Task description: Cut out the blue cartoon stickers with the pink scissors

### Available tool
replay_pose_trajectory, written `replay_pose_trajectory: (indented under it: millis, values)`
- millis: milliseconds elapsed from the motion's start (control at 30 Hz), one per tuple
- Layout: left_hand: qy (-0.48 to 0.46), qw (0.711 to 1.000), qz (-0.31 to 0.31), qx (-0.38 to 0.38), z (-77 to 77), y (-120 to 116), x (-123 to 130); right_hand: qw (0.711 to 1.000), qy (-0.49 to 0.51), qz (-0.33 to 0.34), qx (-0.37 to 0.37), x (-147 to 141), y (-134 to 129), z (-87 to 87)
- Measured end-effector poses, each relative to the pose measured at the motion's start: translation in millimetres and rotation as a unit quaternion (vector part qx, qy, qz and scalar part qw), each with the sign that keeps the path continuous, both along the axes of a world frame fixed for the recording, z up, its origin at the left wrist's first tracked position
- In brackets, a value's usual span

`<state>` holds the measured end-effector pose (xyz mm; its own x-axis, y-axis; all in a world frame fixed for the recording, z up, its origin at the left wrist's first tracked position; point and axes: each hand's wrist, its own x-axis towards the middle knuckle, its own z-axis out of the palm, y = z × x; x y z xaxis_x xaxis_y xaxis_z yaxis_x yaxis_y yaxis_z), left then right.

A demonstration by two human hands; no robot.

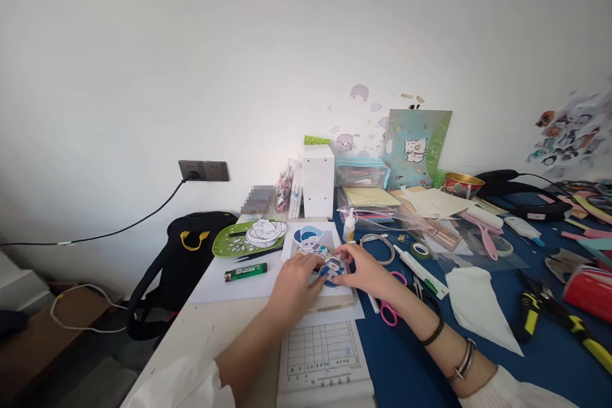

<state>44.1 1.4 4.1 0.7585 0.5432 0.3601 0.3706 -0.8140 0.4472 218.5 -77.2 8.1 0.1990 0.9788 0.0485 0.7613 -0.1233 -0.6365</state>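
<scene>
Both hands meet over a white sheet of paper that bears a printed cartoon figure with a blue cap. Between them is a small round blue-and-white cartoon cutout. My left hand grips its left edge, with the fingers bent and partly covering the printed figure. On the other side, the thumb and fingers of my right hand pinch the right edge. The fingertips hide parts of the cutout's rim, and I cannot tell whether it touches the sheet beneath.
Left of the sheet lie a green lighter and a green tray with white cutouts. Pink-handled scissors sit under my right forearm. A glue bottle, pliers and a white cloth lie rightward; a printed form is nearest.
</scene>
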Motion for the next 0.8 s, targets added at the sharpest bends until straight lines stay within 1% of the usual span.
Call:
replay_pose_trajectory:
  millis: [100, 200, 367, 500, 600, 667, 733, 800]
  values:
    - [0.007, 1.000, -0.030, 0.006, -0.2, 0, 0, 0.999, 0.023, -0.022, -0.019, 7, 2, -7.3]
    - [0.015, 0.998, -0.053, 0.004, 0.9, -2, 1, 0.998, 0.047, -0.026, -0.032, 12, 3, -11.2]
    - [-0.006, 0.998, -0.052, -0.038, 4.1, -5, 0, 0.997, 0.079, -0.019, -0.009, 20, 1, -7.1]
    - [-0.059, 0.991, -0.016, -0.121, 6.9, -6, -1, 0.993, 0.108, 0.027, 0.024, 19, -2, 2.0]
    - [-0.094, 0.974, -0.005, -0.207, 10.5, -6, 0, 0.991, 0.116, 0.054, 0.042, 18, -5, 13.8]
    - [-0.115, 0.958, -0.003, -0.262, 13.3, -6, 0, 0.992, 0.103, 0.042, 0.054, 25, -10, 23.3]
    - [-0.135, 0.942, 0.005, -0.309, 15.5, -4, -1, 0.996, 0.074, 0.016, 0.053, 37, -16, 32.0]
    - [-0.154, 0.925, 0.020, -0.346, 16.6, -2, -1, 0.999, 0.037, 0.013, 0.019, 52, -24, 38.1]
